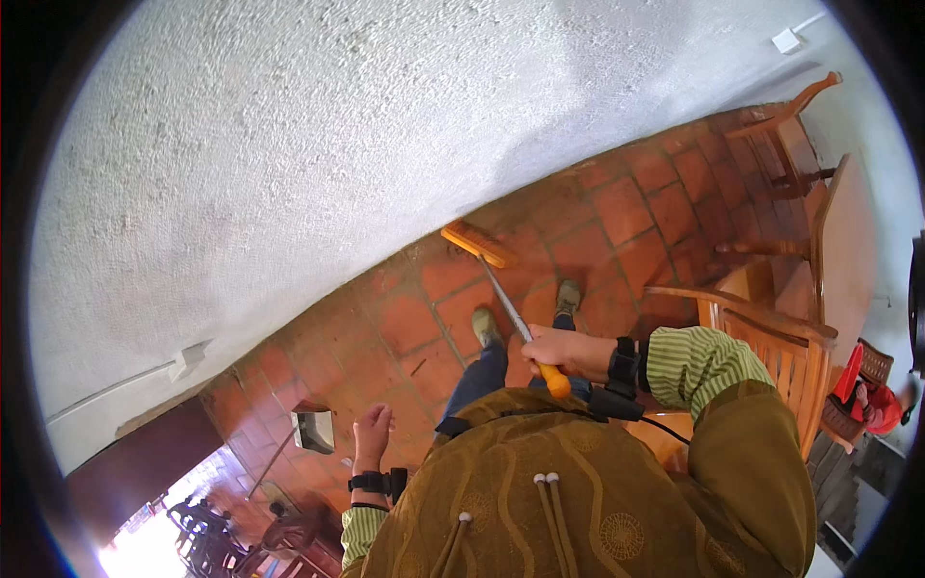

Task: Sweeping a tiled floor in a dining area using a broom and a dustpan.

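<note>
My right hand [556, 347] is wrapped around the silver handle of a broom [504, 292], near its orange end grip. The broom's orange head [477, 243] rests on the red tile floor close to the foot of the white wall, its bristles partly blurred. My left hand [373, 430] hangs at my left side with its fingers curled in and nothing visible in it. Beyond that hand, a metal dustpan [313, 430] with a long thin handle is on the floor. Both wrists wear black straps.
A rough white wall [289, 166] runs along the floor [405, 311] ahead. Wooden chairs [766, 325] and a wooden table [847, 238] stand on my right. A person in red [878, 408] sits farther off. Dark furniture [289, 538] stands by a bright doorway [148, 545] at lower left.
</note>
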`<state>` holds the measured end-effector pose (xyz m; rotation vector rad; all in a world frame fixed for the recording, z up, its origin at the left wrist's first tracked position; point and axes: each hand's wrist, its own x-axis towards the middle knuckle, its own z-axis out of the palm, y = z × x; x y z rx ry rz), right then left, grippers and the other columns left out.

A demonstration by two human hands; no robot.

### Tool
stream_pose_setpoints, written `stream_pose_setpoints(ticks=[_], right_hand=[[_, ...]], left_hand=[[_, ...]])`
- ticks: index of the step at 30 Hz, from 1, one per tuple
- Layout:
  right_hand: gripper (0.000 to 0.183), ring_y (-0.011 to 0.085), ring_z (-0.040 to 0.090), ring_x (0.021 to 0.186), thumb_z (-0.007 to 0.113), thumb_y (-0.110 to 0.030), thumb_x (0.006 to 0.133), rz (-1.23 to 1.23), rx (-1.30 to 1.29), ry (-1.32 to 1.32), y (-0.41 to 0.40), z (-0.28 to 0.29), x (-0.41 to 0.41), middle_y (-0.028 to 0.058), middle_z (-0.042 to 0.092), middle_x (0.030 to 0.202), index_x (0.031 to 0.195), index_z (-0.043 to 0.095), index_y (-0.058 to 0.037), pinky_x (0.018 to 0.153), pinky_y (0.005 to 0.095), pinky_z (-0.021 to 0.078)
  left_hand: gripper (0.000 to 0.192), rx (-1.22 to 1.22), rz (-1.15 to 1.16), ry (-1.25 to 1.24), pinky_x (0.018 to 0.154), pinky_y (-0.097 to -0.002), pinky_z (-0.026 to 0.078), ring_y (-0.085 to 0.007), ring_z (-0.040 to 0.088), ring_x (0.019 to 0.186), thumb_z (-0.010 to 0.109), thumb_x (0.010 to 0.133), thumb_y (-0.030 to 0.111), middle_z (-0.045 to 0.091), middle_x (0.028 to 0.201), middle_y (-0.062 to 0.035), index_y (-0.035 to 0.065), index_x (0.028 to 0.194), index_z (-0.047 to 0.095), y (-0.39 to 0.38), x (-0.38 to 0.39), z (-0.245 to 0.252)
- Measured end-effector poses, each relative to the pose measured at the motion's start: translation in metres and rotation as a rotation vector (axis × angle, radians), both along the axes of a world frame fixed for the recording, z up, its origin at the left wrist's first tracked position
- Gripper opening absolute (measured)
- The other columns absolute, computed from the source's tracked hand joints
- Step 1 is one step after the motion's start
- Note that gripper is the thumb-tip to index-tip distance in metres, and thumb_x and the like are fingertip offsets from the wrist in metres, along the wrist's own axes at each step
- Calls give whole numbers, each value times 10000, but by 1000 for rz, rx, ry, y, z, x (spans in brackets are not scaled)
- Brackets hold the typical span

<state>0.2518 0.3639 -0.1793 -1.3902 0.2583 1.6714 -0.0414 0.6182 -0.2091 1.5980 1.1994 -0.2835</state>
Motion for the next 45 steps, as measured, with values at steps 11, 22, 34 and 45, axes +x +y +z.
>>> stream_pose_setpoints(ticks=[11, 22, 34, 45], right_hand=[[90, 162, 472, 497, 484, -104, 750, 114, 81, 53, 11, -4, 7, 57, 448, 567, 698, 457, -35, 428, 318, 386], [251, 117, 434, 424, 446, -41, 789, -249, -57, 28, -140, 123, 27, 30, 446, 601, 1038, 427, -65, 357, 259, 365], [175, 144, 438, 439, 501, -111, 789, -350, -114, -26, -234, 3, 19, 33, 438, 576, 899, 371, -70, 382, 281, 368], [486, 128, 427, 429, 483, -50, 772, -69, 69, -8, -189, -4, 54, 36, 430, 581, 1232, 334, 0, 387, 271, 364]], left_hand=[[262, 11, -79, -92, 555, -246, 462, -112, 576, 594, 556, 833, 198, 615, 673, -70, -56, 864, 613, 1, 21, -5], [213, 28, -142, -95, 534, -247, 463, -116, 568, 576, 553, 828, 155, 608, 668, -66, -46, 860, 617, 9, 34, -5], [195, 58, -332, -37, 503, -251, 451, -108, 556, 566, 542, 829, 140, 587, 645, -54, -40, 827, 614, -43, 59, 7], [202, 46, -382, -116, 553, -252, 490, -129, 587, 650, 568, 828, 128, 615, 748, -75, -56, 905, 599, -67, 135, 40]])
